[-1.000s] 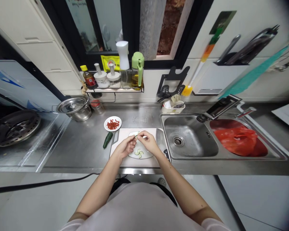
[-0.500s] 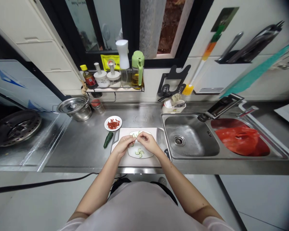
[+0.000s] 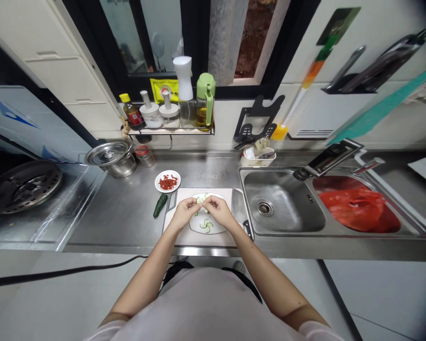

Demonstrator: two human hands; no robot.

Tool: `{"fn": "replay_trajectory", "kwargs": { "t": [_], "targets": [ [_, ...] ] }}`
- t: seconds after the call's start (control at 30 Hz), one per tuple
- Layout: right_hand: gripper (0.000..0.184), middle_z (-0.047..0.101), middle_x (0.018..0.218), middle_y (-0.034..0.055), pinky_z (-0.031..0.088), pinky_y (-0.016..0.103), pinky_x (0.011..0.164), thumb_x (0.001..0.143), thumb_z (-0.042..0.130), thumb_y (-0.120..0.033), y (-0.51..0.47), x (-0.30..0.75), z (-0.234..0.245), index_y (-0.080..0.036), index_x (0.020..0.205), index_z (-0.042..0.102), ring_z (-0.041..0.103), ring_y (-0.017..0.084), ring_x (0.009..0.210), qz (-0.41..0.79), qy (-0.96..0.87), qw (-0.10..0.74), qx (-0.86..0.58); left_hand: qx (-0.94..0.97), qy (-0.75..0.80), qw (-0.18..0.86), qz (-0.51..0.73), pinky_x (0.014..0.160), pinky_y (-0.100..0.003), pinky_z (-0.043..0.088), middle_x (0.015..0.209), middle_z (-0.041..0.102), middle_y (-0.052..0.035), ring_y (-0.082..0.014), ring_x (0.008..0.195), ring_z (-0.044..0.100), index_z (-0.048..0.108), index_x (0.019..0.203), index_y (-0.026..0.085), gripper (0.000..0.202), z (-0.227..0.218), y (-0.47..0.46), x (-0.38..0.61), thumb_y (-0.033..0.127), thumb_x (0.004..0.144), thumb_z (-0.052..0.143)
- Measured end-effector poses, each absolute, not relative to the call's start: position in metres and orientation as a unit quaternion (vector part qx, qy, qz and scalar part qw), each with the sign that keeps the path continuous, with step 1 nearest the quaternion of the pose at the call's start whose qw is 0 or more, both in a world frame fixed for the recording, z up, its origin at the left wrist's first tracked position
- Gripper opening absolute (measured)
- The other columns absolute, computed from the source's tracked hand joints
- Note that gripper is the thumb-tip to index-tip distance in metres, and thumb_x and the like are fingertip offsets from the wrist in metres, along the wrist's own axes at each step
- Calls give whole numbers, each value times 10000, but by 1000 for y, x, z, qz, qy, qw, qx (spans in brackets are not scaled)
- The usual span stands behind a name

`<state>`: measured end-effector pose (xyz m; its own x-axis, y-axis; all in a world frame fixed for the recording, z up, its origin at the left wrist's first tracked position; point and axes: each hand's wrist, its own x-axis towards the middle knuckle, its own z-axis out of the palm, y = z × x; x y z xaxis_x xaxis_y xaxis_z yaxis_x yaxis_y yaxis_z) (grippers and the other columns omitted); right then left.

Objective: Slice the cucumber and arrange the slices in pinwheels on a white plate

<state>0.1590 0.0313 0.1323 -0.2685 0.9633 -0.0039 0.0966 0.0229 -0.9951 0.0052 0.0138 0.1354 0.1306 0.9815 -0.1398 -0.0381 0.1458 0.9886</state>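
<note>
Over a white dark-rimmed plate [image 3: 218,226], my left hand [image 3: 185,211] and my right hand [image 3: 218,210] meet at the fingertips. Both pinch at what looks like a small cucumber slice, mostly hidden by the fingers. Thin green-edged cucumber slices [image 3: 206,226] lie fanned in a curl on the plate's near part, and more show behind my fingers. Under the plate is a pale cutting board [image 3: 186,240]. A kitchen knife [image 3: 247,230] rests along its right side. Left of the board are a dark green piece of cucumber [image 3: 160,205] and a white dish [image 3: 157,187] of red bits [image 3: 168,182].
The sink [image 3: 287,199] lies to the right, with a red plastic bag [image 3: 353,208] in its far basin. A lidded steel pot [image 3: 122,166] and a red-capped jar [image 3: 145,155] stand at the back left. Above hangs a rack [image 3: 170,132] of seasonings and an oil bottle [image 3: 205,99].
My fingertips have come closer together over the plate, and my right hand's fingers have straightened slightly. The view has shifted a little; the dish, cucumber and board stay in place.
</note>
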Motion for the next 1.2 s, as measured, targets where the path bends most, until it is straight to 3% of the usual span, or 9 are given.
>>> {"fn": "replay_trajectory", "kwargs": {
  "t": [0.87,1.2],
  "targets": [
    [109,492,539,-49,417,211,473,657,517,-295,32,147,129,-194,616,524,469,95,499,571,-520,397,-497,534,543,474,442,582,-215,354,598,505,26,-96,590,440,583,687,155,272,140,9,8,415,759,615],
    [100,525,500,-44,335,185,399,663,527,-280,33,146,125,-190,619,523,465,82,423,598,-492,382,-504,525,560,460,446,596,-220,361,605,509,25,-106,603,445,563,673,170,261,137,7,10,418,742,607]
  ]
}}
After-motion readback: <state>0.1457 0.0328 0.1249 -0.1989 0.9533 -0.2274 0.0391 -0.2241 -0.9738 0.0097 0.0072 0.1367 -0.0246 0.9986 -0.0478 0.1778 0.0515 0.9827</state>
